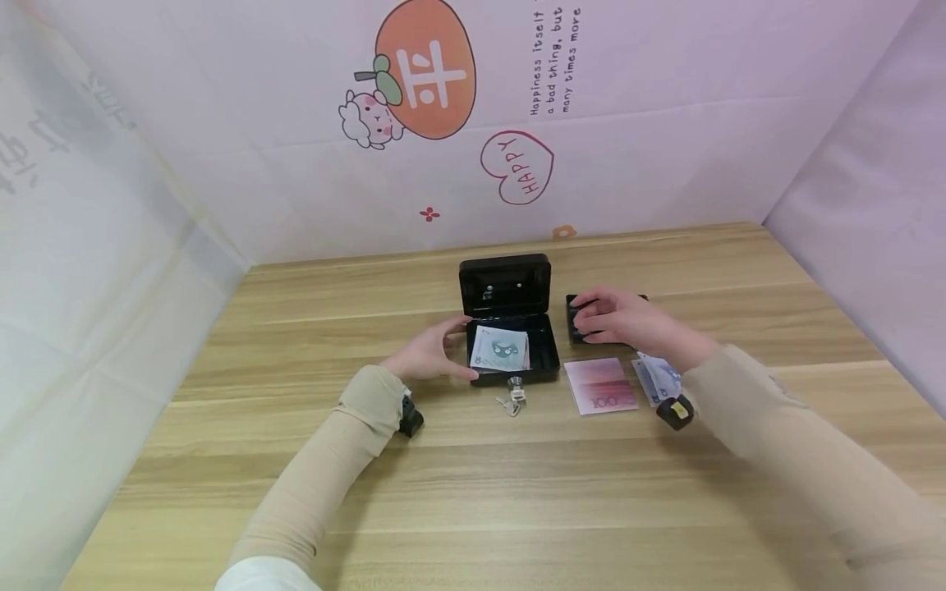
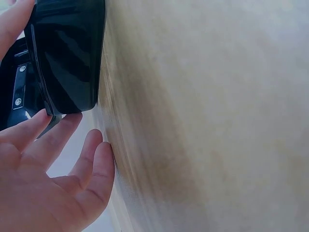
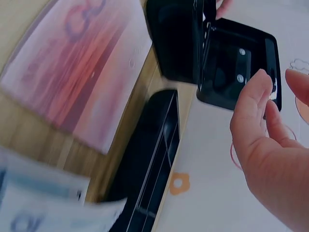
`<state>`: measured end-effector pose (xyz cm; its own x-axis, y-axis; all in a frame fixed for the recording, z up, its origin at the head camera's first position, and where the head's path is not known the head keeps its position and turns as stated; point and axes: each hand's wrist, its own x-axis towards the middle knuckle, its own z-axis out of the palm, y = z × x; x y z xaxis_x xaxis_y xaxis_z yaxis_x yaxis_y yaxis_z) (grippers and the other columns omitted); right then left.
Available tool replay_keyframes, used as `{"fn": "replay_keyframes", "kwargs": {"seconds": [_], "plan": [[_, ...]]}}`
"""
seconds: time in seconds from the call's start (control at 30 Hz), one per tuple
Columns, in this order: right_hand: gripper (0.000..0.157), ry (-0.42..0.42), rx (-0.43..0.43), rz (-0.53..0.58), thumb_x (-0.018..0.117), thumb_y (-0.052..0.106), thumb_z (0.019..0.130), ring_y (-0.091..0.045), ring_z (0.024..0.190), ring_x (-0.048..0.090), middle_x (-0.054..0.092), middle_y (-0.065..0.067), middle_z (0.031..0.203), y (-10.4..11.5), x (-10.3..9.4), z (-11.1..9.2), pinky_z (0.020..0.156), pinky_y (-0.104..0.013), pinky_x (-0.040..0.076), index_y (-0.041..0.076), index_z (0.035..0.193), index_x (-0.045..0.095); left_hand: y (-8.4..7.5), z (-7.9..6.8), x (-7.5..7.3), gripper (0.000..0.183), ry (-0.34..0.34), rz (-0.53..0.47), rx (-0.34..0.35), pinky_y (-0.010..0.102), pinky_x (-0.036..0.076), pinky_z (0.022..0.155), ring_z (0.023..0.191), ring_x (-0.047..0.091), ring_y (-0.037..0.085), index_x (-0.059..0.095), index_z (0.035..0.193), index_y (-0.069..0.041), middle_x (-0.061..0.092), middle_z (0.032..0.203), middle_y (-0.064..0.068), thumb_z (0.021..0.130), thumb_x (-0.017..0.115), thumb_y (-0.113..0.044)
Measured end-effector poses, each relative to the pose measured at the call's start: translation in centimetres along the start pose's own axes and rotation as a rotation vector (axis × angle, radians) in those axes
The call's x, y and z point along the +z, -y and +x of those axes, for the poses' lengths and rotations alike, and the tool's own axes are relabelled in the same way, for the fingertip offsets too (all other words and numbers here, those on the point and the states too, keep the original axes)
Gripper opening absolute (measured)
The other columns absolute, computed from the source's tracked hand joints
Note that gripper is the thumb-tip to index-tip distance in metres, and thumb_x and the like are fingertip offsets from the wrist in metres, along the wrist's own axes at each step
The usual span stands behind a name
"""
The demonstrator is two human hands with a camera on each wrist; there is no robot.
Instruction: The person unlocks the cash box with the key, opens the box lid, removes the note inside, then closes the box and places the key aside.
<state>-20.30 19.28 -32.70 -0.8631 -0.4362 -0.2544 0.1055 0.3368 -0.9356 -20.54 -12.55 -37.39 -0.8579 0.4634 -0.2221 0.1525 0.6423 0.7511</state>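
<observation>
A small black cash box [image 1: 543, 349] stands with its lid [image 1: 510, 283] raised, greenish banknotes [image 1: 501, 350] lying inside. My left hand [image 1: 424, 355] holds its left end, thumb at the front corner and fingertips at the rear one. In the left wrist view, two fingertips meet the box's dark corner [image 2: 72, 92] while the other fingers stay off it. Over a black tray [image 1: 571, 305] right of the box hovers my right hand [image 1: 621, 318], fingers loosely bent. The right wrist view shows nothing between that thumb and fingers, with the tray [image 3: 161, 135] beyond.
Keys [image 1: 512, 405] on a metal ring lie by the box's front wall. Below the tray are a pink 100 banknote [image 1: 602, 386] and some bluish banknotes [image 1: 660, 377], partly behind the right wrist. A printed white cloth [image 1: 628, 123] hangs behind the wooden table [image 1: 473, 492].
</observation>
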Motion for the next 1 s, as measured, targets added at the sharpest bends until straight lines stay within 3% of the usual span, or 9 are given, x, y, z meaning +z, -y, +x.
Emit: {"fn": "replay_keyframes", "kwargs": {"seconds": [0.53,0.77,1.0], "plan": [[0.047,0.120,0.060,-0.073,0.053,0.006,0.094,-0.040,0.115,0.055,0.048,-0.023,0.119,1.0,3.8,2.8,0.098,-0.041,0.049,-0.008,0.135,0.034,0.0,0.0,0.0,0.098,0.002,-0.011,-0.007,0.045,0.036,0.110,0.133,0.040,0.036,0.025,0.149,-0.012,0.034,0.151,0.014,0.071,0.083,-0.021],[0.044,0.144,0.098,-0.124,0.053,0.004,0.093,-0.033,0.110,0.058,0.052,-0.025,0.118,1.2,5.2,3.7,0.097,-0.041,0.049,-0.009,0.132,0.038,-0.1,-0.1,0.0,0.098,0.002,-0.016,-0.011,0.044,0.037,0.109,0.132,0.041,0.037,0.026,0.149,-0.013,0.035,0.150,0.014,0.071,0.084,-0.021],[0.043,0.115,0.149,-0.213,0.058,0.008,0.091,-0.027,0.103,0.060,0.053,-0.021,0.118,1.5,6.4,4.2,0.096,-0.039,0.051,-0.005,0.130,0.043,0.0,-0.1,0.1,0.097,0.005,-0.027,-0.010,0.044,0.037,0.109,0.132,0.041,0.037,0.026,0.149,-0.013,0.035,0.150,0.014,0.072,0.083,-0.021]]}}
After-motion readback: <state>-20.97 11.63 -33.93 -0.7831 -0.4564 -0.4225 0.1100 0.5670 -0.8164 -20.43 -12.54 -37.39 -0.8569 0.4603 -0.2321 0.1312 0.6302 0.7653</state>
